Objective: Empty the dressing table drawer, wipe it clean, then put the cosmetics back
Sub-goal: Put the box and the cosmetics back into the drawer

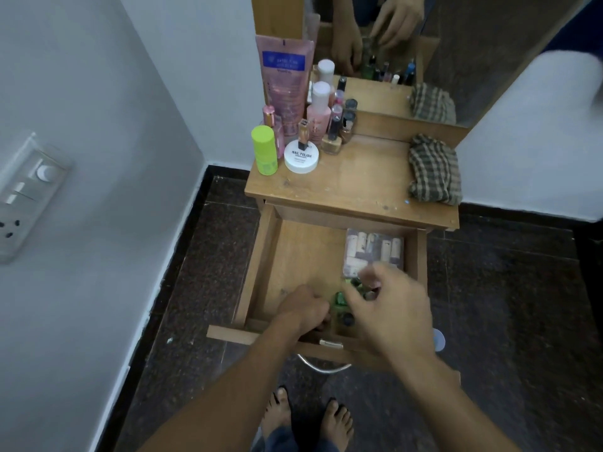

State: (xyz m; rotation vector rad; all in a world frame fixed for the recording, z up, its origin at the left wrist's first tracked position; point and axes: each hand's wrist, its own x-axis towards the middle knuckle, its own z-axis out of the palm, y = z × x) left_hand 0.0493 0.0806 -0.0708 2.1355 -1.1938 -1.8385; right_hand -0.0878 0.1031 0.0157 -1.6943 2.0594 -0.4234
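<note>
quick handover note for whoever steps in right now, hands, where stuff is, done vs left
Left hand: down in the open wooden drawer, curled among small nail polish bottles; grip unclear.
Right hand: blurred over the same bottles; whether it holds one is unclear.
In the drawer: the bottles and a clear pouch of small tubes at the right.
On the tabletop: lime-green cylindrical bottle, white round nail polish jar, pink bottles, checked cloth at the right.
Done: drawer partly emptied.
Left: finish emptying, wipe, put the cosmetics back.
</note>
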